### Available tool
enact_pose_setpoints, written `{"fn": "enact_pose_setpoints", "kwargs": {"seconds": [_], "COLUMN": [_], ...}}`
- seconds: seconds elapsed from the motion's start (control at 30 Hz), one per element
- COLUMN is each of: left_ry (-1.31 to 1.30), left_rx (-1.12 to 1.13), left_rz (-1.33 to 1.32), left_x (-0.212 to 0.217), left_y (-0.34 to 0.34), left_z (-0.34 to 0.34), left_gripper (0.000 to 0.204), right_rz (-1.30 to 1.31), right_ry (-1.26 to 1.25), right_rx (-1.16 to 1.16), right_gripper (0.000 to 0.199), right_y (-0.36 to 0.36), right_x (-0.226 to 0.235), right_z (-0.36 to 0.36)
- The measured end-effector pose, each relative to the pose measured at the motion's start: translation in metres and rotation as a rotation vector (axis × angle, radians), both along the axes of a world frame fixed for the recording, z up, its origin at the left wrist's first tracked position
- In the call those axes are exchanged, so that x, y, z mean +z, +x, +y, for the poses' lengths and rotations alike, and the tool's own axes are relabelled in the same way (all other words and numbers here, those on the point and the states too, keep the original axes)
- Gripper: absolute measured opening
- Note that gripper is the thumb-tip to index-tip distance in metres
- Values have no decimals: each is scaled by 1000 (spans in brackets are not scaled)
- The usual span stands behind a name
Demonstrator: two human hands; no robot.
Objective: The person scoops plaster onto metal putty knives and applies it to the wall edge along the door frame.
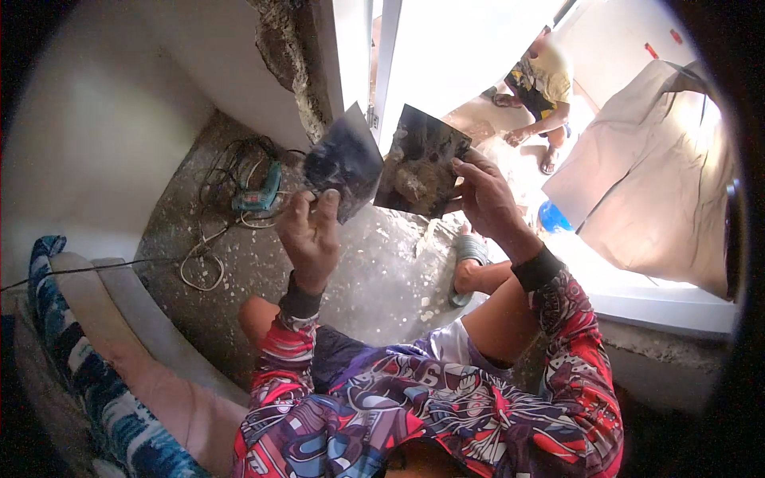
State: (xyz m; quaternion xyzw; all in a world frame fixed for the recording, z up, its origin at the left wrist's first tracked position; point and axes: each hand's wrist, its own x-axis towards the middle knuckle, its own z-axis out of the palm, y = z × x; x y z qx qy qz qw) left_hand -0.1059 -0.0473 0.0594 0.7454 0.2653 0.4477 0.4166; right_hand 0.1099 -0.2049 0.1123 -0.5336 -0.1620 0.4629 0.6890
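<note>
Patterned red sleeves lift; left hand [309, 231] pinches one dark broken tile shard [344, 162], right hand [488, 199] the other [420, 161]; edges should align squarely.

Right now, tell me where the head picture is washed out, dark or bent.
Head view: daylight through the doorway blows out the upper middle, bleaching the floor outside; the rim falls to a black vignette; the white threshold bows with fisheye distortion. The two dark plates, one in the left hand, one in the right hand, stay reasonably sharp against the glare.
</note>
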Motion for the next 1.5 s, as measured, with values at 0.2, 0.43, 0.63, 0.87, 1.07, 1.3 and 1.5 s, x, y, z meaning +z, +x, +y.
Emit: {"fn": "enact_pose_setpoints", "kwargs": {"seconds": [0.2,0.43,0.63,0.87,1.07,1.3,1.5], "left_ry": [458,-114,-70,210,-129,-1491,-1199], "left_rx": [-209,90,98,-140,-52,-132,-79], "left_rz": [68,-25,-151,100,92,-529,-849], "left_x": [-41,-27,-9,-60,-126,-141,-130], "left_y": [8,-2,7,0,-37,-97,-102], "left_z": [-14,2,-12,-20,22,46,80], "left_gripper": [10,25,21,12,18,25,33], "right_rz": [-36,-8,-31,-57,48,-1515,-986], "right_ry": [96,93,6,33,143,-545,-497], "right_rx": [7,38,66,50,-24,18,-144], "right_gripper": [35,34,36,35,29,26,17], "right_y": [4,4,3,-1,44,-16,-60], "right_x": [12,12,-6,10,1,41,72], "right_z": [6,-3,1,16,-12,-13,3]}}
